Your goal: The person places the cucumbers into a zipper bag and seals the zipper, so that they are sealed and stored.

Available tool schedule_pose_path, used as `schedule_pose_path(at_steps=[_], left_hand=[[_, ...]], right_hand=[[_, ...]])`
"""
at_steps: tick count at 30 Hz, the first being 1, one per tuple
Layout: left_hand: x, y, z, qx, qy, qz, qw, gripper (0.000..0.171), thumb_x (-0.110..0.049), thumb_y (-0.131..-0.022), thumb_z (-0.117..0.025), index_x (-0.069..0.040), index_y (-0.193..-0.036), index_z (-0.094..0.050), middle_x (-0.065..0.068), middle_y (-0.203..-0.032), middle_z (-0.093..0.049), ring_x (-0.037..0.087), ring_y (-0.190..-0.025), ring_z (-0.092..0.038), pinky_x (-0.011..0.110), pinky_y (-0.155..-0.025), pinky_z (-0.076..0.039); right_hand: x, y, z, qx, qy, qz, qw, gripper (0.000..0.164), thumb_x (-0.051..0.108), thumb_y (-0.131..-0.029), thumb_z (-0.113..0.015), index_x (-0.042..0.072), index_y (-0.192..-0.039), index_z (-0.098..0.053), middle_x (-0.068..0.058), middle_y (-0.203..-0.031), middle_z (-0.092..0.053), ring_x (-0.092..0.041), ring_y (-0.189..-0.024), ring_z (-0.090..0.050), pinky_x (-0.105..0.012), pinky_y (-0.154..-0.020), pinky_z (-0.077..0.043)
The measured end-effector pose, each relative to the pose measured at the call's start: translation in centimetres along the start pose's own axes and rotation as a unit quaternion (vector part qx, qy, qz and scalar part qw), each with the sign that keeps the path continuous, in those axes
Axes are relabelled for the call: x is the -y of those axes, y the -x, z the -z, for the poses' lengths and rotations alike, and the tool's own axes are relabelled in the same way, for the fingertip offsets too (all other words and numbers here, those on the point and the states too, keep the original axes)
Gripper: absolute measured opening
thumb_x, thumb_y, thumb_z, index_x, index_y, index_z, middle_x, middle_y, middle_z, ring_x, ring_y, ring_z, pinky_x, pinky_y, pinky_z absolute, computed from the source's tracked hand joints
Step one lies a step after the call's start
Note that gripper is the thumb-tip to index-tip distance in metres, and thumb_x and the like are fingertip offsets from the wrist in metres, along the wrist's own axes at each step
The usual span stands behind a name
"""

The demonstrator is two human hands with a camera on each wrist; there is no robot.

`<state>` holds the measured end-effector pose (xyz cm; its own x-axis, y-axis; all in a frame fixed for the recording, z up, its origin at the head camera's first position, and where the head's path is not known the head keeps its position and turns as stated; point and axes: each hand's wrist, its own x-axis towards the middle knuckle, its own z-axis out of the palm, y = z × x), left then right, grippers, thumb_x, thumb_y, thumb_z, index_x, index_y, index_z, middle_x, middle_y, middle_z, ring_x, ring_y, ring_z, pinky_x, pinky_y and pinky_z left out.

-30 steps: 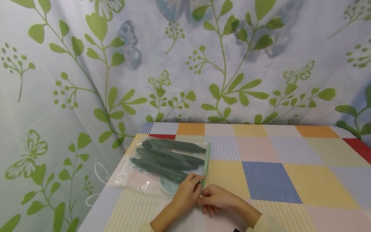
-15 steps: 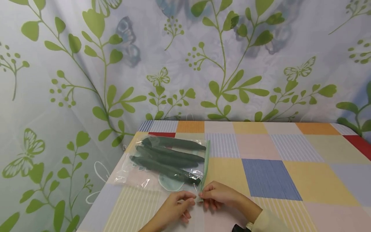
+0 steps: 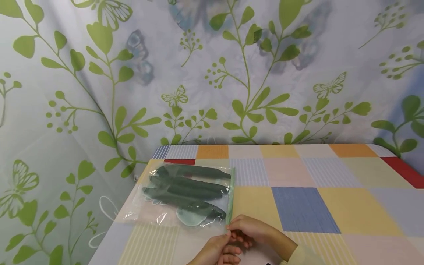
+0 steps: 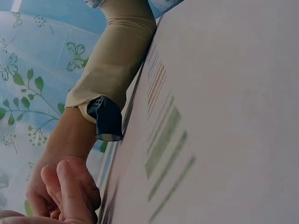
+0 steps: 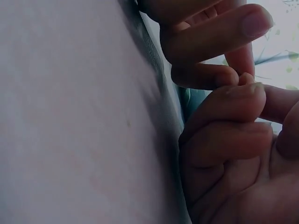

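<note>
A clear zip bag [image 3: 155,217] with a green closure strip [image 3: 231,191] lies on the table, holding several long dark green cucumbers [image 3: 195,187]. At the near end of the strip, my right hand [image 3: 253,229] pinches the bag's corner between thumb and forefinger. My left hand [image 3: 216,251] meets it there from the near side, thumb and forefinger pinching the same corner, its other fingers loosely curled. Close up in the right wrist view, the fingertips of the left hand [image 5: 210,42] and right hand [image 5: 229,158] come together; the bag's corner is mostly hidden by them.
A patchwork-patterned cloth [image 3: 308,209] covers the table. Behind and to the left hangs a curtain [image 3: 185,73] printed with leaves and butterflies. White loops of cord [image 3: 107,208] show beside the table's left edge.
The left hand let go of the strip, drew back toward the near edge, then came up again to the bag's corner. The right hand has stayed at the corner. The view shifted slightly.
</note>
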<state>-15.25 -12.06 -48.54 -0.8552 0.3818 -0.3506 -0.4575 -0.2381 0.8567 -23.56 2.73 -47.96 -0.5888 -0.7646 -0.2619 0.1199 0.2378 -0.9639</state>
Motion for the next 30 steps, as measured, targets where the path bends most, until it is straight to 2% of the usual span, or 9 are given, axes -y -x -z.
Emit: schedule_pose_path(at_steps=[7,8,10,13,15,17,18,22,30], left_hand=[[0.0,0.3,0.2,-0.021,0.008,-0.001,0.9998,0.037,-0.040,-0.092,-0.047,-0.005,-0.103,-0.054,-0.011,-0.068,-0.061,-0.001,-0.057,-0.060,0.020,-0.061,-0.052],[0.0,0.3,0.1,-0.027,0.010,0.000,0.9996,0.038,-0.039,-0.092,-0.047,-0.003,-0.104,-0.052,-0.011,-0.067,-0.061,-0.001,-0.056,-0.060,0.020,-0.061,-0.053],[0.0,0.3,-0.1,-0.044,0.013,0.000,0.9989,0.035,-0.035,-0.093,-0.048,-0.002,-0.106,-0.049,-0.009,-0.067,-0.061,0.000,-0.055,-0.059,0.020,-0.060,-0.052],[-0.1,0.3,-0.3,-0.064,0.028,-0.004,0.9976,0.026,-0.028,-0.093,-0.049,-0.004,-0.103,-0.045,-0.006,-0.068,-0.061,0.002,-0.055,-0.059,0.026,-0.063,-0.054],[-0.2,0.2,-0.2,-0.062,0.040,-0.004,0.9973,0.021,-0.024,-0.093,-0.048,-0.005,-0.102,-0.043,-0.005,-0.069,-0.061,0.003,-0.056,-0.060,0.030,-0.066,-0.055],[-0.4,0.1,0.0,-0.049,0.054,-0.005,0.9974,0.016,-0.020,-0.094,-0.046,-0.007,-0.101,-0.043,-0.005,-0.071,-0.062,0.003,-0.057,-0.061,0.035,-0.069,-0.055],[-0.5,0.0,0.0,-0.044,0.056,-0.005,0.9975,0.014,-0.019,-0.094,-0.044,-0.007,-0.101,-0.043,-0.005,-0.071,-0.062,0.003,-0.058,-0.062,0.035,-0.069,-0.055],[-0.4,-0.2,0.2,-0.046,0.067,0.005,0.9967,0.010,-0.018,-0.093,-0.042,-0.010,-0.099,-0.043,-0.006,-0.072,-0.061,0.001,-0.059,-0.061,0.034,-0.069,-0.055],[-0.5,-0.8,0.2,-0.066,0.077,0.008,0.9949,0.008,-0.018,-0.091,-0.046,-0.013,-0.096,-0.045,-0.004,-0.071,-0.059,0.002,-0.057,-0.060,0.033,-0.067,-0.055]], right_hand=[[-0.2,0.1,-0.4,-0.007,-0.006,-0.015,1.000,0.027,0.023,-0.084,-0.050,0.011,-0.060,-0.049,0.008,-0.047,-0.039,-0.001,-0.034,-0.036,-0.014,-0.034,-0.026],[-0.3,0.2,-0.3,-0.013,-0.005,-0.015,1.000,0.027,0.023,-0.084,-0.051,0.010,-0.061,-0.049,0.007,-0.046,-0.040,-0.002,-0.034,-0.037,-0.014,-0.034,-0.027],[-0.5,0.2,-0.2,-0.017,-0.009,-0.011,1.000,0.033,0.022,-0.084,-0.053,-0.002,-0.062,-0.048,0.007,-0.045,-0.041,-0.002,-0.035,-0.038,-0.015,-0.034,-0.028],[-0.6,0.0,0.1,-0.034,-0.016,-0.005,0.999,0.031,0.022,-0.082,-0.057,-0.003,-0.064,-0.050,0.007,-0.043,-0.042,-0.002,-0.035,-0.039,-0.015,-0.035,-0.029],[-0.6,-0.1,0.3,-0.044,-0.022,-0.006,0.999,0.029,0.021,-0.081,-0.059,-0.001,-0.064,-0.051,0.007,-0.044,-0.043,-0.003,-0.035,-0.039,-0.015,-0.035,-0.030],[-0.4,-0.3,0.3,-0.062,-0.025,-0.014,0.998,0.022,0.021,-0.080,-0.060,0.010,-0.063,-0.052,0.007,-0.044,-0.043,-0.003,-0.035,-0.040,-0.016,-0.035,-0.030],[-0.3,-0.5,0.4,-0.068,-0.026,-0.017,0.997,0.022,0.021,-0.080,-0.059,0.011,-0.063,-0.051,0.007,-0.045,-0.044,-0.003,-0.035,-0.041,-0.016,-0.035,-0.031],[-0.4,-0.9,0.7,-0.084,-0.030,-0.038,0.995,0.022,0.019,-0.081,-0.057,0.011,-0.063,-0.049,0.006,-0.046,-0.045,-0.004,-0.035,-0.045,-0.016,-0.035,-0.033],[-0.4,-2.6,2.5,-0.107,-0.019,-0.053,0.993,0.023,0.017,-0.084,-0.054,0.009,-0.063,-0.046,0.004,-0.044,-0.045,-0.005,-0.034,-0.047,-0.018,-0.035,-0.037]])
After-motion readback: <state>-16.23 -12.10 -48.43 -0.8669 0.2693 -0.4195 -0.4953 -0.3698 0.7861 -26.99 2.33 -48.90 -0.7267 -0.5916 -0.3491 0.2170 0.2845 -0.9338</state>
